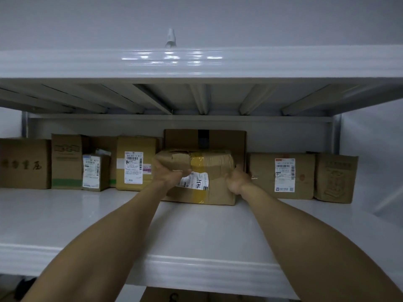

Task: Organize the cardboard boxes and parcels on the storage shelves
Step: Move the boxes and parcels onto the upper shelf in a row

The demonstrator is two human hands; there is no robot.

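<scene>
Shelf [87, 216]: you are working at the middle level, with boxes [283, 175] standing in one row along its back.
Progress: most of the row is sitting aligned, I judge; the taped parcel [209, 168] is lying forward of it, before a tall box [226, 140], awaiting placement.
Left hand [170, 174]: you are gripping the parcel's upper left corner, fingers curled.
Right hand [236, 179]: you are clasping its right end, fingers wrapped round.

A: Where does the parcel [209, 168] sit?
B: On the shelf [65, 214], midway along, before a taller box [218, 139] (against it, I think).
A: Its neighbours?
B: The left box [135, 168] just beside it, the right box [283, 175] opposite, the end box [335, 177] beyond. The left hand [170, 173] and right hand [237, 179] are at its two ends.
</scene>
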